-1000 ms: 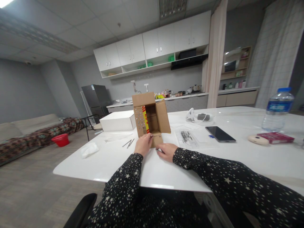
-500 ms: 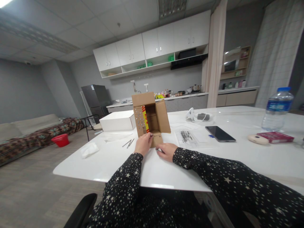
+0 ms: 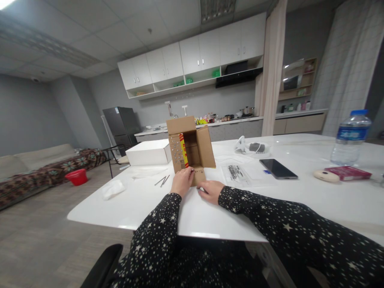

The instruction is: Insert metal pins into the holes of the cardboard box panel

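An open cardboard box (image 3: 205, 146) stands upright with its opening toward me. Small silver dots that look like screw heads cover its left flap (image 3: 176, 154), beside a yellow and red strip. Across the lower front flap (image 3: 199, 176) runs a row of small dark dots. My left hand (image 3: 182, 182) rests over that flap's left side, fingers drawn together at the row; whatever they pinch is too small to name. Beside the flap's lower right corner, my right hand (image 3: 211, 192) lies on the table with curled fingers, a small dark thing showing at the fingertips.
Left of the box are a white box (image 3: 148, 153), several thin metal rods (image 3: 163, 181) and a crumpled tissue (image 3: 113, 189). To the right lie a clear bag of small dark parts (image 3: 235, 173), a phone (image 3: 278, 169), a maroon box (image 3: 348, 173) and a water bottle (image 3: 350, 138).
My left hand has shifted very slightly to the right along the lower flap. The right hand and the box look the same.
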Available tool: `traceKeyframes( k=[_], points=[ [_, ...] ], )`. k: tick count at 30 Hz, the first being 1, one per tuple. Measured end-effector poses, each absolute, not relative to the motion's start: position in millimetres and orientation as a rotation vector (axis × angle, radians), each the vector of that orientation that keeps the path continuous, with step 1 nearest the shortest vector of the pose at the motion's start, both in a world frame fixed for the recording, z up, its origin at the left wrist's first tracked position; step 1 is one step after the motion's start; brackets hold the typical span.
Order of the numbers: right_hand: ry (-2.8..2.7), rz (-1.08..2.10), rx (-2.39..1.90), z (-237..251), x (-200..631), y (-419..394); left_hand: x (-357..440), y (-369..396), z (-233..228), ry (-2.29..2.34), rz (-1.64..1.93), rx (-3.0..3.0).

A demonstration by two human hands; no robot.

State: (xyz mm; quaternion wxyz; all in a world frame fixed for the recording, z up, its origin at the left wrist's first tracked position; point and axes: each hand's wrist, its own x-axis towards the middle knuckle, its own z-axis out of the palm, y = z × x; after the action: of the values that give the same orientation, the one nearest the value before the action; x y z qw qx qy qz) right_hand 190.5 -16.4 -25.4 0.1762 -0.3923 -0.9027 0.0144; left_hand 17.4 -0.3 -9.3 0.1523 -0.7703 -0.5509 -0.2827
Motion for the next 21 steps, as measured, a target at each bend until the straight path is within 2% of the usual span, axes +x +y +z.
traceKeyframes(
  k=[21],
  points=[
    [-2.563, 0.051, -1.141, -21.0, 190.5, -20.8, 17.0, 1.7, -10.7, -1.563, -0.857, -2.208]
  ],
)
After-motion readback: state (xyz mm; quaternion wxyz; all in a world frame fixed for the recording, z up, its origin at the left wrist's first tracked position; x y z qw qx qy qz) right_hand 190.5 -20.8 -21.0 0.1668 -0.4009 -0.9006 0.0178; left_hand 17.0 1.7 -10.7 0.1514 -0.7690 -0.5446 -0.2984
